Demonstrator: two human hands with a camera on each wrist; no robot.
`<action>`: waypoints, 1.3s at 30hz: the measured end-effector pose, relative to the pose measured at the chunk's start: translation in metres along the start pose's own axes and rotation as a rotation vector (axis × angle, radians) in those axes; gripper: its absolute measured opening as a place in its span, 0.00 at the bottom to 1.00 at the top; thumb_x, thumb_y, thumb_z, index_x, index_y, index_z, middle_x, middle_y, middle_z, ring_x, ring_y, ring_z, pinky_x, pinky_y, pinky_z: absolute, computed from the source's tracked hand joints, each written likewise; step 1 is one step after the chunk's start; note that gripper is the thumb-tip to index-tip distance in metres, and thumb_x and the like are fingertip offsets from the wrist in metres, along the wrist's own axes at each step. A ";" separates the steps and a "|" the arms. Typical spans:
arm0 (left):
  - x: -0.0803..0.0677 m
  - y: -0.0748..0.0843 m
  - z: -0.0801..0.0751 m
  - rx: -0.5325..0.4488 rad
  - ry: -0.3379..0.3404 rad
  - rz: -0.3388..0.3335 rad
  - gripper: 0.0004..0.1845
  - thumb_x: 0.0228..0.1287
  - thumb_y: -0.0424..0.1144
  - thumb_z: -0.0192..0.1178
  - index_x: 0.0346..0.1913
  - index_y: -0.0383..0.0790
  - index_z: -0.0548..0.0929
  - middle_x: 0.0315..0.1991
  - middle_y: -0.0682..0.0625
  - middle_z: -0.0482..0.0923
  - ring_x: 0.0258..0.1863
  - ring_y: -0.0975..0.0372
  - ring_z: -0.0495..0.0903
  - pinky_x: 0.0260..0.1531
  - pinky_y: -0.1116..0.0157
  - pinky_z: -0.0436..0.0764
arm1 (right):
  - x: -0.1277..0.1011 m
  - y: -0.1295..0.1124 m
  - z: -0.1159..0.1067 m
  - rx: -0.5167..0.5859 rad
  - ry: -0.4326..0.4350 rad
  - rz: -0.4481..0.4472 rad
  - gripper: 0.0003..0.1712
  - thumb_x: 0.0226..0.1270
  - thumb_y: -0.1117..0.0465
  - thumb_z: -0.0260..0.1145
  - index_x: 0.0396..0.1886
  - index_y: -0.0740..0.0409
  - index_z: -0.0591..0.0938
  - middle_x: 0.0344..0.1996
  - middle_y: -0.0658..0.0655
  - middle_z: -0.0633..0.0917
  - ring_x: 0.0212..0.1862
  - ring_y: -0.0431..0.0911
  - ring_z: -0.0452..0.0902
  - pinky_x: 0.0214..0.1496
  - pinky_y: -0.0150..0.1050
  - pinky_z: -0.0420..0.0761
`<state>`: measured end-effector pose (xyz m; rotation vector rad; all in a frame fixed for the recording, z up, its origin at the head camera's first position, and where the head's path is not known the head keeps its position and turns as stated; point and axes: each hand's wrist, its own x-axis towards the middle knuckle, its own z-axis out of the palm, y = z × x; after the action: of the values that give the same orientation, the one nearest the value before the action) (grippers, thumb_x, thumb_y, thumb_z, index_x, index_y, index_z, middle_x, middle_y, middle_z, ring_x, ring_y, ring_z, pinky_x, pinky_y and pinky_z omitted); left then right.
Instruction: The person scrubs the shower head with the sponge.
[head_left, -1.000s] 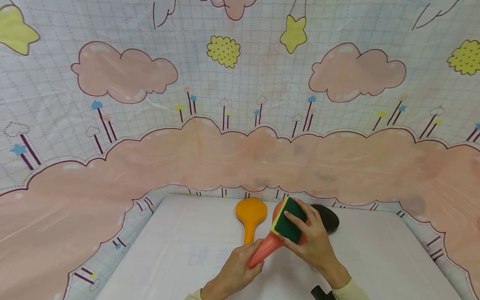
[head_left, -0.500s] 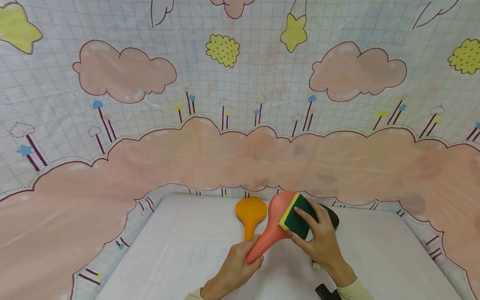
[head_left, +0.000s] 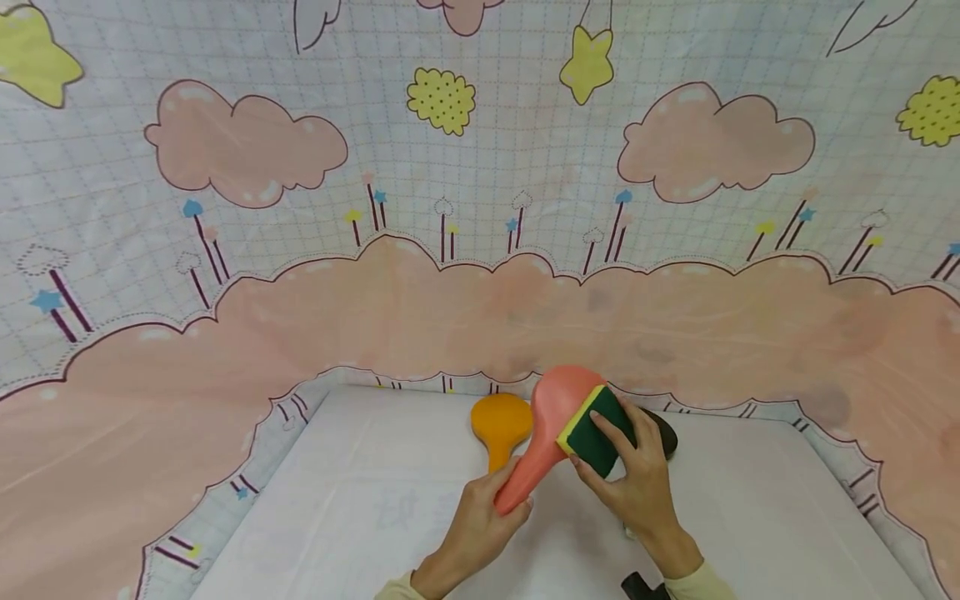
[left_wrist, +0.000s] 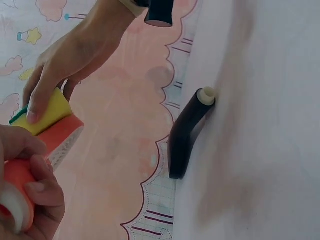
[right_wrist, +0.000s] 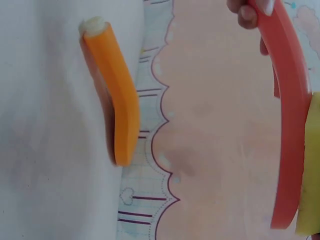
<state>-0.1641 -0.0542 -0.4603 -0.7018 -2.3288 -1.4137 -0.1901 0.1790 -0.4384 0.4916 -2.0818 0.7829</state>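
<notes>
My left hand (head_left: 483, 517) grips the handle of a coral-pink shower head (head_left: 558, 404), raised above the white table with its round head tilted up and away. In my right hand (head_left: 641, 487) is a green and yellow sponge (head_left: 603, 433), pinched between thumb and fingers. The sponge's yellow side lies against the back of the shower head. From the left wrist view, the pale, dotted spray face of the shower head (left_wrist: 65, 145) shows on the side away from the sponge (left_wrist: 52, 112).
On the white table (head_left: 337, 500), an orange shower head (head_left: 500, 419) lies behind my left hand. A black shower head (head_left: 666, 433) lies to the right, partly hidden by my right hand. A patterned cloth (head_left: 480, 321) hangs behind the table. A dark device (head_left: 641, 586) sits by the right sleeve.
The shower head has risen and turned more upright in my left hand. The sponge has shifted right across its back, from covering much of the round head to its right side.
</notes>
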 end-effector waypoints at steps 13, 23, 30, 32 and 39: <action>0.000 0.006 0.002 -0.154 -0.022 -0.183 0.28 0.61 0.37 0.65 0.66 0.42 0.76 0.44 0.48 0.84 0.31 0.66 0.75 0.31 0.71 0.75 | -0.004 -0.016 0.005 0.018 0.079 -0.147 0.34 0.63 0.32 0.60 0.55 0.52 0.84 0.65 0.69 0.72 0.60 0.62 0.67 0.69 0.23 0.57; -0.003 0.010 0.002 -0.216 -0.013 -0.240 0.27 0.59 0.37 0.66 0.64 0.45 0.77 0.41 0.47 0.84 0.32 0.65 0.75 0.33 0.71 0.75 | -0.005 -0.010 -0.003 0.007 0.104 -0.132 0.35 0.62 0.31 0.60 0.54 0.53 0.84 0.64 0.68 0.73 0.60 0.61 0.68 0.69 0.23 0.57; -0.007 0.018 0.000 -0.361 -0.042 -0.367 0.29 0.60 0.36 0.66 0.66 0.42 0.75 0.31 0.45 0.80 0.20 0.68 0.73 0.21 0.73 0.74 | -0.006 -0.002 -0.009 0.002 0.113 -0.074 0.37 0.61 0.29 0.59 0.55 0.52 0.84 0.65 0.69 0.73 0.60 0.62 0.68 0.63 0.23 0.61; -0.007 0.020 0.000 -0.418 -0.047 -0.406 0.30 0.60 0.34 0.66 0.67 0.40 0.74 0.30 0.47 0.78 0.17 0.68 0.71 0.19 0.73 0.74 | -0.006 -0.001 -0.011 -0.001 0.113 -0.061 0.38 0.61 0.29 0.58 0.56 0.52 0.84 0.65 0.69 0.73 0.60 0.62 0.68 0.62 0.20 0.61; -0.008 0.024 -0.001 -0.603 -0.067 -0.469 0.31 0.61 0.29 0.63 0.68 0.36 0.71 0.25 0.49 0.74 0.17 0.67 0.68 0.17 0.75 0.69 | -0.004 0.000 -0.014 0.024 0.181 -0.068 0.39 0.61 0.29 0.59 0.55 0.54 0.84 0.64 0.69 0.74 0.59 0.62 0.69 0.61 0.15 0.60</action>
<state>-0.1437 -0.0474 -0.4468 -0.3458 -2.2011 -2.3844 -0.1799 0.1894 -0.4350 0.4843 -1.8813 0.7838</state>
